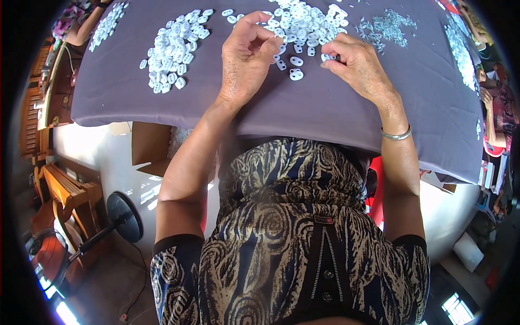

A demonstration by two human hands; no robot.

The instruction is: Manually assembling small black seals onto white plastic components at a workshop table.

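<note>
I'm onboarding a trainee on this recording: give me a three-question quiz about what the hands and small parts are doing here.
1. True or false: the right hand rests its fingertips on the grey cloth beside the middle pile of white parts.
2. Which wrist wears the silver bangle? A) left B) right C) both
3. Fill in: the left hand is curled with its fingers pinched together above the ____ cloth.

Key: 1 true; 2 B; 3 grey. A separate pile of white parts lies to the left hand's left.
</note>
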